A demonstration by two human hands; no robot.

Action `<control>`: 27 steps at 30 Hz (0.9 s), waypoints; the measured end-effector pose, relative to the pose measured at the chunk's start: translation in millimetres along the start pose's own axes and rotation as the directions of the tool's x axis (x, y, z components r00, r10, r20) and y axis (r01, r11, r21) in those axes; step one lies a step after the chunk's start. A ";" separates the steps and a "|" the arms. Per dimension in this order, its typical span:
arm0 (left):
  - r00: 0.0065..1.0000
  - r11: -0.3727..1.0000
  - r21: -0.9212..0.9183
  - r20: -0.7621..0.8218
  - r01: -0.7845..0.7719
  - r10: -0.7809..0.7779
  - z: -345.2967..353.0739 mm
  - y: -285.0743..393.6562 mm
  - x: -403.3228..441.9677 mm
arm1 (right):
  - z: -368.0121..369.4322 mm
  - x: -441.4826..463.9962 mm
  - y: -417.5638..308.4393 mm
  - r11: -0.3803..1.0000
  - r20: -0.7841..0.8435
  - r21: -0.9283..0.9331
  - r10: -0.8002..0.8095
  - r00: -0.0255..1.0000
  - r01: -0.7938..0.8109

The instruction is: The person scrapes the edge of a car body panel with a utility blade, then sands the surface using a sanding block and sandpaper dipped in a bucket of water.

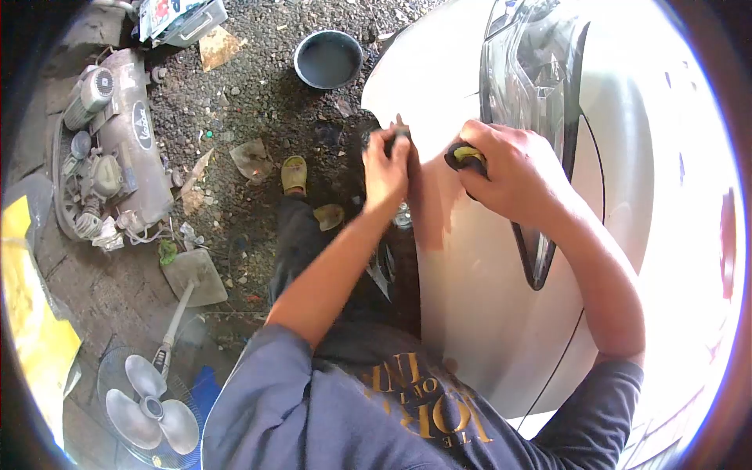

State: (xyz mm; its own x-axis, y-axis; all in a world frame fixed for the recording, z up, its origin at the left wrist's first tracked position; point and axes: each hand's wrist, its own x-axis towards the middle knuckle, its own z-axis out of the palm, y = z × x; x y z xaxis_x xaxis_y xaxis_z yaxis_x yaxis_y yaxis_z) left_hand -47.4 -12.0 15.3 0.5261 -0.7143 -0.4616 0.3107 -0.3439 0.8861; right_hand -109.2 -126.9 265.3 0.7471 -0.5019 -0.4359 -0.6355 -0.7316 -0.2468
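My left hand (388, 168) is at the edge of the white car body (462, 313), its fingers closed round a small dark object (401, 133) that I cannot make out. My right hand (513, 168) grips a black and yellow tool (468, 159) just above the white panel, beside the headlight (544, 78). The fingers wrap round the tool, and its far end is partly hidden by the hand. A brownish shadow or reflection lies on the panel between the two hands.
A dark bucket of liquid (328, 60) stands on the gravel. At the left are an air compressor (129, 141), a standing fan (153, 407) and yellow material (31, 313). A plastic box (196, 22) sits at the top left. A yellow shoe (294, 174) shows below.
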 end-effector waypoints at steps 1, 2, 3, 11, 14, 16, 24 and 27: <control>0.997 0.991 -0.110 0.003 0.072 -0.072 -1.3 7.3 23.2 | 1.2 -0.1 1.2 1.000 0.002 -0.002 0.001 1.000 -0.001; 0.998 0.995 -0.098 -0.070 -0.009 0.002 1.4 -11.2 48.4 | 1.8 0.2 1.6 1.000 -0.001 -0.007 -0.001 1.000 0.001; 0.998 0.988 -0.150 -0.054 0.022 -0.031 1.7 -11.7 59.2 | 2.0 -0.4 1.1 1.000 -0.012 -0.009 -0.001 1.000 0.001; 1.000 0.998 -0.062 -0.002 0.022 -0.022 -3.5 -13.9 7.8 | 2.0 -0.4 0.2 1.000 0.002 -0.029 0.004 1.000 -0.004; 0.994 0.986 -0.136 -0.030 0.096 -0.101 -0.3 -23.6 69.0 | -1.0 0.1 -1.1 0.999 0.039 -0.007 0.048 0.998 -0.048; 0.985 0.983 -0.068 -0.015 0.169 -0.170 -2.0 -14.8 43.8 | -1.2 -1.1 -1.3 1.000 0.002 0.001 0.006 1.000 -0.006; 0.992 0.982 -0.159 -0.056 0.105 -0.116 2.6 -14.8 56.6 | -0.7 -0.2 -0.8 1.000 0.005 -0.010 0.021 1.000 -0.021; 1.000 1.000 0.010 -0.028 0.009 -0.008 -1.4 -11.9 19.2 | -0.8 1.2 -2.7 1.000 -0.009 -0.008 0.006 1.000 -0.006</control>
State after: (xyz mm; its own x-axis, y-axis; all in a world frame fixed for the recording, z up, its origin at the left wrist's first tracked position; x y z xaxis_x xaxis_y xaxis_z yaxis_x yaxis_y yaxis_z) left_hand -39.9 -20.8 -4.2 0.5454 -0.6940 -0.4700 0.3072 -0.3562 0.8825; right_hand -106.5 -125.9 266.1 0.7450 -0.5102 -0.4297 -0.6384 -0.7322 -0.2375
